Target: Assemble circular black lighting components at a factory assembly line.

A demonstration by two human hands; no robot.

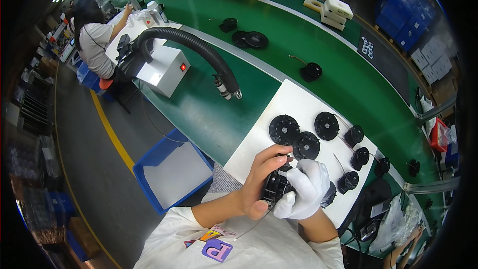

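Black part was found between both hands, in front of the white shirt. Left hand, bare, was clamped on it from the left, fingers around the upper end, thumb at the lower. Right hand, in a white glove, was closed on its right side with thumb and bent fingers. Neither hand was nearer; both were in contact. Its long axis appeared to run from upper right to lower left, though the fingers partly hid the ends. Thin wire trailed from the lower end. One black disc lay on the white board, just beside the left fingertips.
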